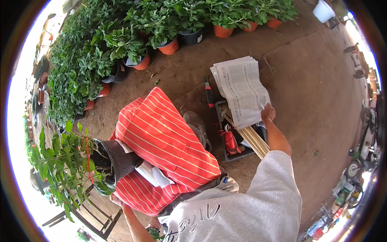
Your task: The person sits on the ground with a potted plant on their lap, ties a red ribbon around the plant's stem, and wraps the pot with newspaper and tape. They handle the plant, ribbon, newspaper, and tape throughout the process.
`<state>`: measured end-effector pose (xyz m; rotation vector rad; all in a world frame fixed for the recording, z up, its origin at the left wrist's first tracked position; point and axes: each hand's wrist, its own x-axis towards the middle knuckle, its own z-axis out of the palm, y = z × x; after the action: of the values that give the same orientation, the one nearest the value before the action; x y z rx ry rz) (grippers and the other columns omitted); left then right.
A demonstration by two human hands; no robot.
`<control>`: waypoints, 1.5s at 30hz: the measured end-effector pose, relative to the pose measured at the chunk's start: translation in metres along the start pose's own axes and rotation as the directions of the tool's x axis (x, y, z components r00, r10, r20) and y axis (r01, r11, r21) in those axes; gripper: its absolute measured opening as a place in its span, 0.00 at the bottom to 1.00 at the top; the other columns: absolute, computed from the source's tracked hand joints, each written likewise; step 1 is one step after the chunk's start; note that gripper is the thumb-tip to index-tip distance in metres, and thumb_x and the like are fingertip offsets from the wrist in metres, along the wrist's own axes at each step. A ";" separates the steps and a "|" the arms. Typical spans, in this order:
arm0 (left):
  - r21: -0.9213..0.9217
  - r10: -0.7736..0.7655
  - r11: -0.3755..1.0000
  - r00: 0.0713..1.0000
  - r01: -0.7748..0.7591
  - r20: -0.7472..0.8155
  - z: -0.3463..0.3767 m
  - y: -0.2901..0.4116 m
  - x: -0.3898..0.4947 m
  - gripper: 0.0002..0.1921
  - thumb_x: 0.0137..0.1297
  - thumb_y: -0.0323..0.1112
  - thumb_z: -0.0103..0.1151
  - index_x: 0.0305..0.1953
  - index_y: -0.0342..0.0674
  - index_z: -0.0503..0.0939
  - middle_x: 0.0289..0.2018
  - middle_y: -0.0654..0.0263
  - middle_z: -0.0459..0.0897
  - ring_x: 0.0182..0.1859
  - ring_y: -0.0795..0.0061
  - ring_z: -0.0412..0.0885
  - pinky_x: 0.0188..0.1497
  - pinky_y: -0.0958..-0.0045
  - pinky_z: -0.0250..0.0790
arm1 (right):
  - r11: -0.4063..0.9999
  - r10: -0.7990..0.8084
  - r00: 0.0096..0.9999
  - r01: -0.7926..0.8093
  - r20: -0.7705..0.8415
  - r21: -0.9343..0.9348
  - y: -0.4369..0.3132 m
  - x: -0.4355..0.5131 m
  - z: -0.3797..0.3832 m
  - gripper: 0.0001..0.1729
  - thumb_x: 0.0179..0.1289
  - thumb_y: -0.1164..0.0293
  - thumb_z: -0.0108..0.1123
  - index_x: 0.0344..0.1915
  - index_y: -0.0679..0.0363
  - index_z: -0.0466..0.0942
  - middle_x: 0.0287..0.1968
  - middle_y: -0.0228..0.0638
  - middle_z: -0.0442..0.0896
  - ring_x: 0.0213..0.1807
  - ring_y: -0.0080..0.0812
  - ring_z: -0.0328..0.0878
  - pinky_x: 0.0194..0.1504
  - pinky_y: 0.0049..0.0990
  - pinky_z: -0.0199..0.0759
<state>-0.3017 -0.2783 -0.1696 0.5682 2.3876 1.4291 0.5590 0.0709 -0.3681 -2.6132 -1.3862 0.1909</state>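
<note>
My right hand (268,112) grips the lower right corner of a stack of newspaper sheets (242,87), which covers part of a dark plastic crate (222,130). Thin wooden sticks (252,137) and a roll of red twine (229,140) lie in that crate. Across my lap, over a red striped apron (163,136), a black plant pot (124,158) is tipped on its side. Its leafy plant (63,160), tied with red string (88,154), points left. My left hand (116,200) is just below the pot's rim, its fingers mostly hidden. White folded paper (154,174) rests beside the pot.
A red-and-black handled tool (208,93) lies on the dirt floor (308,99) next to the crate. Rows of potted leafy plants (157,24) line the far and left sides. A dark metal rack (102,220) stands lower left; a white bucket (323,11) is at the upper right.
</note>
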 end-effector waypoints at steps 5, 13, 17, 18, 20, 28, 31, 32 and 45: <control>-0.030 0.013 0.999 0.999 -0.011 0.053 -0.004 0.013 0.015 0.16 0.68 0.28 0.66 0.55 0.33 0.82 0.42 0.62 0.88 0.41 0.71 0.84 0.43 0.71 0.78 | 0.989 -0.047 0.995 0.058 0.084 -0.134 -0.007 0.010 -0.023 0.07 0.58 0.77 0.62 0.37 0.60 0.84 0.43 0.51 0.89 0.49 0.56 0.87 0.50 0.48 0.80; 0.455 0.465 0.814 0.875 -0.362 -0.136 0.053 0.121 -0.046 0.06 0.73 0.28 0.62 0.43 0.30 0.83 0.27 0.67 0.80 0.26 0.78 0.71 0.28 0.71 0.66 | 0.999 0.014 0.959 -0.026 0.282 0.037 -0.007 0.035 -0.064 0.12 0.60 0.74 0.60 0.41 0.59 0.88 0.45 0.56 0.88 0.52 0.58 0.86 0.54 0.48 0.81; 0.391 0.693 0.664 0.721 -0.638 0.000 0.082 0.201 -0.112 0.08 0.73 0.30 0.66 0.44 0.29 0.83 0.29 0.64 0.82 0.27 0.78 0.74 0.28 0.73 0.68 | 0.729 0.283 0.642 -0.627 0.712 0.276 -0.012 0.048 -0.091 0.14 0.66 0.79 0.56 0.47 0.59 0.86 0.39 0.41 0.86 0.43 0.44 0.85 0.46 0.47 0.80; 0.349 0.714 0.660 0.700 -0.666 -0.016 0.091 0.217 -0.124 0.09 0.73 0.30 0.68 0.44 0.28 0.83 0.30 0.63 0.82 0.27 0.77 0.75 0.28 0.73 0.68 | 0.669 0.193 0.595 -0.661 0.780 0.339 -0.019 0.046 -0.106 0.13 0.68 0.81 0.54 0.48 0.60 0.83 0.36 0.33 0.80 0.39 0.35 0.78 0.45 0.42 0.77; 0.183 0.649 0.732 0.753 -0.656 0.108 0.118 0.252 -0.142 0.09 0.73 0.29 0.66 0.45 0.28 0.83 0.31 0.62 0.83 0.28 0.78 0.78 0.28 0.75 0.70 | 0.559 0.122 0.550 -0.726 0.827 0.401 -0.031 0.049 -0.128 0.11 0.67 0.82 0.54 0.45 0.61 0.81 0.36 0.33 0.80 0.39 0.35 0.78 0.44 0.41 0.77; -0.101 0.014 0.915 0.220 0.390 0.975 0.292 0.317 -0.212 0.38 0.70 0.40 0.71 0.72 0.21 0.64 0.63 0.45 0.79 0.62 0.64 0.81 0.61 0.64 0.78 | 0.381 -0.198 0.547 -0.721 0.813 0.578 -0.121 -0.006 -0.206 0.15 0.63 0.83 0.52 0.50 0.67 0.75 0.45 0.43 0.83 0.42 0.37 0.85 0.42 0.36 0.81; -0.045 -0.056 0.936 0.274 0.350 0.960 0.339 0.313 -0.237 0.62 0.57 0.52 0.82 0.76 0.17 0.50 0.72 0.37 0.66 0.72 0.54 0.71 0.69 0.57 0.72 | 0.431 -0.322 0.586 -0.608 0.743 0.667 -0.191 -0.114 -0.262 0.15 0.65 0.81 0.54 0.52 0.69 0.75 0.46 0.43 0.84 0.42 0.34 0.84 0.40 0.33 0.83; -0.166 0.062 0.900 0.259 0.403 0.964 0.343 0.317 -0.240 0.57 0.58 0.51 0.81 0.73 0.19 0.55 0.66 0.41 0.72 0.68 0.56 0.75 0.67 0.58 0.73 | 0.479 -0.396 0.612 -0.499 0.685 0.722 -0.222 -0.160 -0.288 0.13 0.64 0.82 0.57 0.49 0.70 0.77 0.39 0.43 0.85 0.30 0.31 0.84 0.32 0.28 0.81; -0.101 -0.033 0.939 0.379 0.329 0.925 0.132 0.314 -0.126 0.26 0.65 0.28 0.70 0.62 0.22 0.76 0.52 0.57 0.87 0.52 0.71 0.83 0.60 0.67 0.75 | 0.443 -0.608 0.676 -0.147 0.417 0.884 -0.316 -0.158 -0.246 0.40 0.67 0.47 0.73 0.67 0.64 0.74 0.63 0.42 0.80 0.64 0.34 0.77 0.59 0.33 0.75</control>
<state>-0.0756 -0.1031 0.0549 0.7283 1.2524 0.8954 0.2642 0.0898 -0.0551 -1.3773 -1.2672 1.5532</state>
